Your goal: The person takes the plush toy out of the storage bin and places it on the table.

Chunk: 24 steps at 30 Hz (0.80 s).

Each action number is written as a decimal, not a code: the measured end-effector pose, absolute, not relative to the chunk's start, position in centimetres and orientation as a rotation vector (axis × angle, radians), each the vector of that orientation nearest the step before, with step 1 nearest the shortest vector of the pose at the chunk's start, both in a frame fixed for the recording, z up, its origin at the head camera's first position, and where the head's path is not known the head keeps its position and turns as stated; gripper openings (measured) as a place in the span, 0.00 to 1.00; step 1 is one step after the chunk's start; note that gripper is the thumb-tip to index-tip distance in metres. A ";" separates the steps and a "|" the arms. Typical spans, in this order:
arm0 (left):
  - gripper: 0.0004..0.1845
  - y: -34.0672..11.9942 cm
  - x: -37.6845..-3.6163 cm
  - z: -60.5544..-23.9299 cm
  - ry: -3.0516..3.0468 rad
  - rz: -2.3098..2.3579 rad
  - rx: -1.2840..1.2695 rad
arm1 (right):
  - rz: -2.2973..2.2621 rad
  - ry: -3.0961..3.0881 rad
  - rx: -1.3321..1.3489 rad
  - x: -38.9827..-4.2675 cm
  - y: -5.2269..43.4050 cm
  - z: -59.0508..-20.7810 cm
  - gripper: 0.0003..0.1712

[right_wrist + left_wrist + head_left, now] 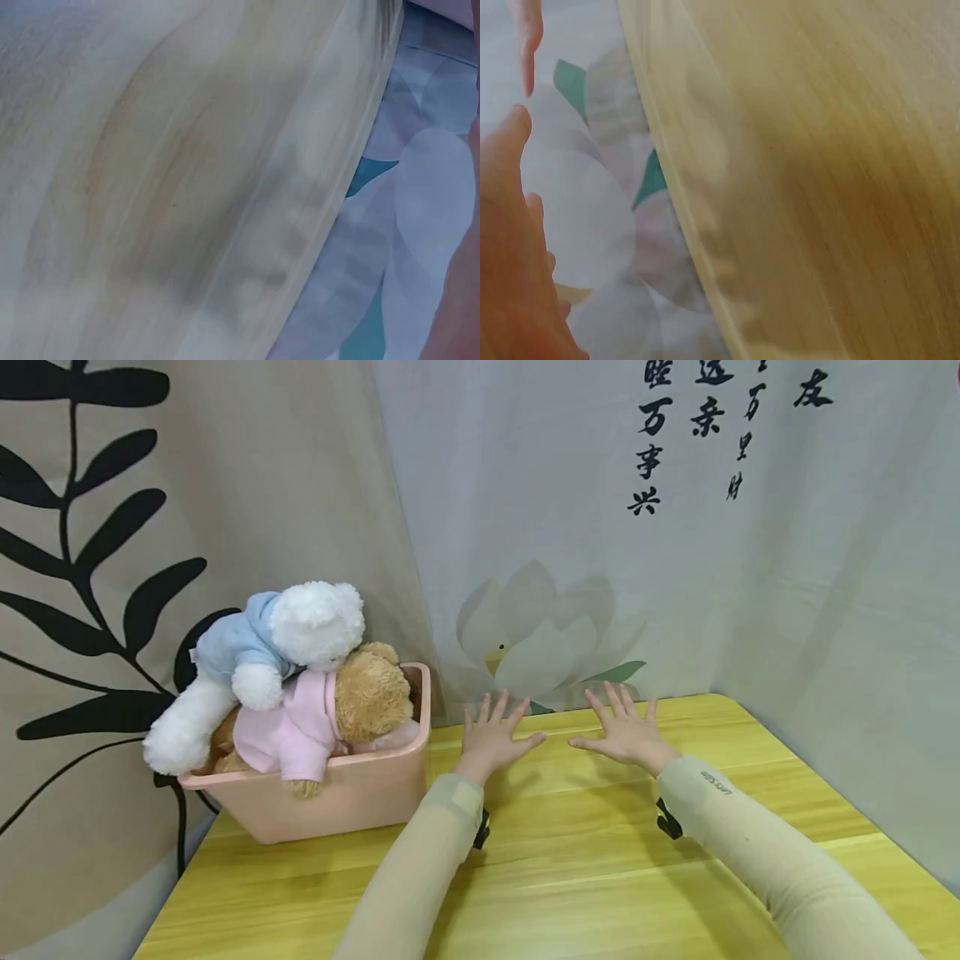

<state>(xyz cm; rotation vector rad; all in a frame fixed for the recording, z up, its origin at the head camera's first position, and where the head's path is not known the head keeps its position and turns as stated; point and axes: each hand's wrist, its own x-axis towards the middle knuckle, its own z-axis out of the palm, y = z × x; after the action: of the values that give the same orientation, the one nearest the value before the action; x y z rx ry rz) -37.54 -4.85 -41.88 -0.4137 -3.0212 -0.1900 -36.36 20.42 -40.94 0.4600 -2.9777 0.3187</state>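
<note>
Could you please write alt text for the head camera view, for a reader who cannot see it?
Two hands, left hand and right hand, lie flat with fingers spread on a yellow wooden table. At left, a pink bin holds a brown teddy bear with a white teddy bear on top.

a yellow wood-grain surface (600, 877) filled the lower part of the head view, its far corner rounded. a beige cloth backdrop (247, 485) printed with black leafy branches hung behind it on the left. a pale grey cloth backdrop (540, 485) hung beside it, bearing a faded lotus print (547, 639) and columns of black calligraphy (651, 439). lighting was soft and even.
</note>
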 end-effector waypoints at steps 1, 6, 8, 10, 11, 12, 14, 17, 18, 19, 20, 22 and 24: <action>0.44 -4.8 -37.4 -41.7 -3.013 -0.196 -0.423 | 0.301 -2.969 0.459 -36.4 20.4 -40.9 0.60; 0.40 -4.5 -35.9 -40.1 -2.938 -0.153 -0.481 | 0.232 -2.874 0.478 -36.6 20.1 -40.5 0.61; 0.40 -4.7 -35.0 -39.2 -2.897 -0.098 -0.496 | 0.198 -2.842 0.494 -36.5 19.7 -39.8 0.61; 0.39 -5.0 -34.0 -38.0 -2.859 -0.050 -0.509 | 0.175 -2.821 0.516 -36.2 19.1 -39.0 0.60; 0.39 -5.3 -33.5 -37.3 -2.842 -0.030 -0.518 | 0.166 -2.809 0.527 -36.1 18.8 -38.6 0.60; 0.39 -5.6 -32.9 -36.7 -2.819 -0.002 -0.527 | 0.159 -2.799 0.539 -36.0 18.5 -38.2 0.60; 0.38 -6.8 -31.5 -35.5 -2.779 0.051 -0.525 | 0.152 -2.783 0.585 -35.9 17.4 -37.5 0.59; 0.39 -8.9 -29.5 -33.8 -2.701 0.132 -0.519 | 0.125 -2.748 0.638 -35.9 16.1 -36.6 0.60; 0.39 -9.6 -28.8 -33.2 -2.675 0.142 -0.514 | 0.113 -2.741 0.653 -35.9 15.8 -36.3 0.60; 0.39 -10.3 -28.2 -32.7 -2.652 0.153 -0.508 | 0.099 -2.735 0.661 -35.9 15.6 -35.9 0.60; 0.39 -11.0 -27.6 -32.3 -2.636 0.160 -0.498 | 0.092 -2.731 0.669 -35.9 15.4 -35.5 0.60; 0.38 -12.4 -26.7 -31.6 -2.609 0.162 -0.476 | 0.084 -2.735 0.672 -35.8 15.2 -34.7 0.61; 0.38 -13.6 -26.0 -31.2 -2.597 0.146 -0.453 | 0.075 -2.744 0.666 -35.8 15.2 -33.9 0.60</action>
<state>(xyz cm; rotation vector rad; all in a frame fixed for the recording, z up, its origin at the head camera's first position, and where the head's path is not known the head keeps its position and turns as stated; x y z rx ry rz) -25.98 -13.56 -31.20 -0.4526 -2.5972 0.1458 -35.76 15.16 -33.95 0.6659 -2.7444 0.0746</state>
